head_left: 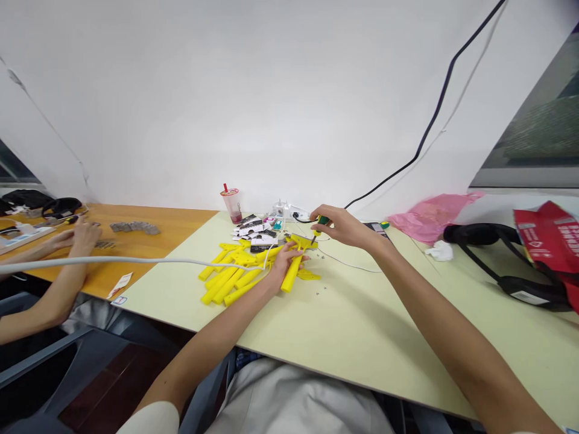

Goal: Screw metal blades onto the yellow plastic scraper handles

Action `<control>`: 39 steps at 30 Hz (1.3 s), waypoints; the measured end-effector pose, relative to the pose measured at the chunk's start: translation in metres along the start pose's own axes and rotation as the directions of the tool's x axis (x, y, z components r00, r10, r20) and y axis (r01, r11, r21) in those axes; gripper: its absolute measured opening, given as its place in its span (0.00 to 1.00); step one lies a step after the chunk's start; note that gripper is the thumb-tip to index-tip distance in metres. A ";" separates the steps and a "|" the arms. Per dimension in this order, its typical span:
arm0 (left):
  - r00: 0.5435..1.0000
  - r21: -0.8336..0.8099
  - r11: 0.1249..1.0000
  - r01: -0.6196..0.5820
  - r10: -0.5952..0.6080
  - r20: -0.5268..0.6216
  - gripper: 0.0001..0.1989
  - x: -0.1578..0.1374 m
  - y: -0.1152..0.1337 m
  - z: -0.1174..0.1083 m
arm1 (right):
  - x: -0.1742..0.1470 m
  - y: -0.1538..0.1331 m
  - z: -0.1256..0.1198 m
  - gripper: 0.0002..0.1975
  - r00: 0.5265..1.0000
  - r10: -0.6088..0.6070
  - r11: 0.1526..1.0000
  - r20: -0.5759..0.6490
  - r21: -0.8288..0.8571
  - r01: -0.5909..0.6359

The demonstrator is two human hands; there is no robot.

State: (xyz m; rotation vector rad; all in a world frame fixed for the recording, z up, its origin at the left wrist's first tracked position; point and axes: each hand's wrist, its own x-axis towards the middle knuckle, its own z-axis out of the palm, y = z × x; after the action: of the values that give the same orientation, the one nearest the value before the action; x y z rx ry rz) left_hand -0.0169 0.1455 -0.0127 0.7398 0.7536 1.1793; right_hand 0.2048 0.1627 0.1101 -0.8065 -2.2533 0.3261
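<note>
My left hand is closed around a yellow plastic scraper, its handle pointing toward me and its wide head facing away. In my right hand is a screwdriver with a green and yellow handle. Its shaft points down at the scraper's head; whether the tip sits in a screw is too small to tell. Left of my left hand lies a pile of similar yellow scrapers. A loose yellow piece rests just right of the held scraper. Several small screws are scattered on the table nearby.
Behind the pile are small black-and-white boxes and a drink cup with a red straw. A white cable crosses in front at left. A pink bag and black strap lie right. A co-worker's hands work at left.
</note>
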 end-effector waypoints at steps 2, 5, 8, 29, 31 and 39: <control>1.000 0.007 1.000 0.005 -0.005 0.003 0.32 0.000 0.000 0.000 | 0.000 0.001 0.001 0.12 1.000 -0.006 1.000 0.003 -0.009 0.006; 1.000 -0.002 1.000 0.008 -0.008 -0.003 0.32 0.000 0.002 0.000 | 0.001 0.000 0.002 0.11 1.000 -0.019 1.000 -0.006 -0.009 0.019; 1.000 -0.018 1.000 0.011 -0.011 -0.022 0.32 0.000 0.004 0.000 | 0.001 -0.001 0.004 0.09 0.999 -0.040 0.999 -0.021 -0.013 0.040; 0.996 -0.041 0.999 0.012 -0.016 -0.084 0.33 -0.002 0.004 0.003 | -0.004 0.004 0.003 0.19 0.999 0.011 0.994 0.052 -0.113 -0.005; 0.997 -0.038 0.999 0.006 -0.009 -0.080 0.32 -0.001 0.004 0.003 | -0.004 0.005 0.003 0.19 0.999 0.012 0.993 0.053 -0.114 -0.006; 0.997 -0.030 0.999 0.022 -0.024 -0.075 0.32 -0.001 0.004 0.003 | -0.004 0.006 0.003 0.18 0.998 0.019 0.994 0.053 -0.111 -0.013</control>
State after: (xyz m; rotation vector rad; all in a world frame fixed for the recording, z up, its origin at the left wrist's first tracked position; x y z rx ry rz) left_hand -0.0168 0.1449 -0.0083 0.6642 0.8044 1.2005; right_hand 0.2075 0.1647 0.1032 -0.8835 -2.3332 0.2350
